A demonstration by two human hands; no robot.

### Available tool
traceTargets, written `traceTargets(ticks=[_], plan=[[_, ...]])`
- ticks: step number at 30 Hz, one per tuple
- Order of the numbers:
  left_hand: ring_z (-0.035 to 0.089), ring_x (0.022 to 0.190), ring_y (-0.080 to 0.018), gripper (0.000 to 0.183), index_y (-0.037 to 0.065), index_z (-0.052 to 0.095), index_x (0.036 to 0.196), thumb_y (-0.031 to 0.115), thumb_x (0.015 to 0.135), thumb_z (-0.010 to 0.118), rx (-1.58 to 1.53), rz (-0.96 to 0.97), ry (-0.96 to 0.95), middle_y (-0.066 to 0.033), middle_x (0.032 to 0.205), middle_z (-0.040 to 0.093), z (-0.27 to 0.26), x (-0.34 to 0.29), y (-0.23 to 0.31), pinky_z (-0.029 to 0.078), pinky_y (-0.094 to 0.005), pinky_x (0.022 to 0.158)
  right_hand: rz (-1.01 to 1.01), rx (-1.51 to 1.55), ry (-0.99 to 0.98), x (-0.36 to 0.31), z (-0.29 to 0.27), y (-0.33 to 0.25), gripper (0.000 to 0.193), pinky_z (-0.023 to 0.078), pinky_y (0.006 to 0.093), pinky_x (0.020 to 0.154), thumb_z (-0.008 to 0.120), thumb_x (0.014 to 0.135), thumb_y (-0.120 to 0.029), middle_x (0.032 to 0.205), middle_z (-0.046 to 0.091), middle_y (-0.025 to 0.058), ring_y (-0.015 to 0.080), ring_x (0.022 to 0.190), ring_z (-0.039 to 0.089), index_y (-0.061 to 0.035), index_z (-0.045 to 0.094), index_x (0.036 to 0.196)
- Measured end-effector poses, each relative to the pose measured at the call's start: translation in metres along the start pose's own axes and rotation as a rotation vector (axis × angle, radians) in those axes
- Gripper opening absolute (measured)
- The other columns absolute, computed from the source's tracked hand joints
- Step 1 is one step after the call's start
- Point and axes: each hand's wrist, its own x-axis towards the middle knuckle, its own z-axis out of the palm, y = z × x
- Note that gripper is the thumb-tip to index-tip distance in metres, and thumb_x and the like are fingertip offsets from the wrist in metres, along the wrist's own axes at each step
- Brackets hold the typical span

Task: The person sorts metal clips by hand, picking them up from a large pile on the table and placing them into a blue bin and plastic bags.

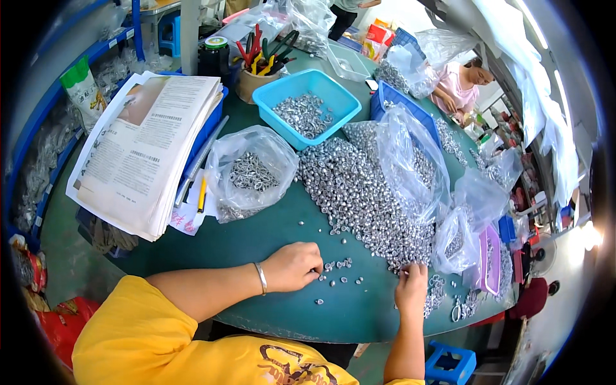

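Observation:
A large heap of small silver metal pieces (356, 192) spreads over the green table (269, 308). My left hand (292, 266), with a silver bangle (260, 278) at its wrist, rests on the tabletop with its fingers curled closed. Beside its fingertips lie several loose metal pieces (337, 264). At the heap's near edge, my right hand (411, 287) points away from me, thumb and fingers pinched together. Whatever either hand's fingertips hold is too small to make out.
A light-blue basin (350, 106) and a clear bag (221, 160) hold more metal pieces. Newspapers (122, 173) are stacked at left, near a pot of pliers (249, 86). Bags and a purple tray (482, 260) stand at right. A person in pink (463, 90) sits across; a blue stool (452, 366) stands below.

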Motion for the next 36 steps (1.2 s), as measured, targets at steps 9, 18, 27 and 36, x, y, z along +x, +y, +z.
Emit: traceTargets(ticks=[9, 18, 27, 36], plan=[[0.055, 0.076, -0.0264, 0.007, 0.005, 0.060, 0.073, 0.006, 0.071, 0.067, 0.037, -0.037, 0.001, -0.0093, 0.079, 0.054, -0.006, 0.005, 0.000, 0.045, -0.0336, 0.068, 0.139, 0.304, 0.038, -0.026, -0.006, 0.024, 0.015, 0.046, 0.0320, 0.071, 0.051, 0.078, 0.008, 0.087, 0.056, 0.0158, 0.0265, 0.079, 0.056, 0.0005, 0.056, 0.090], [0.054, 0.071, -0.0198, 0.007, 0.002, 0.060, 0.077, -0.001, 0.072, 0.065, 0.031, -0.057, -0.049, -0.0075, 0.080, 0.052, -0.005, 0.009, 0.013, 0.045, -0.0272, 0.063, 0.094, -0.022, 0.089, -0.049, -0.010, 0.044, 0.011, 0.047, 0.0380, 0.071, 0.059, 0.075, 0.002, 0.081, 0.058, 0.0145, 0.0327, 0.077, 0.057, -0.0007, 0.063, 0.085], [0.055, 0.075, -0.0230, 0.006, 0.003, 0.061, 0.075, 0.003, 0.071, 0.066, 0.019, -0.074, -0.058, -0.0078, 0.079, 0.053, -0.004, 0.010, 0.012, 0.045, -0.0310, 0.067, 0.005, -0.328, 0.041, -0.045, 0.004, 0.061, 0.009, 0.041, 0.0413, 0.070, 0.056, 0.072, 0.001, 0.083, 0.054, 0.0125, 0.0308, 0.081, 0.053, -0.0042, 0.055, 0.079], [0.056, 0.079, -0.0246, 0.005, 0.007, 0.062, 0.074, 0.008, 0.072, 0.066, 0.022, 0.015, 0.019, -0.0070, 0.082, 0.056, 0.001, 0.004, 0.003, 0.046, -0.0341, 0.071, -0.179, -0.337, -0.302, -0.030, -0.019, 0.057, 0.012, 0.044, 0.0434, 0.068, 0.048, 0.071, 0.004, 0.079, 0.052, 0.0173, 0.0360, 0.080, 0.053, -0.0024, 0.047, 0.081]])
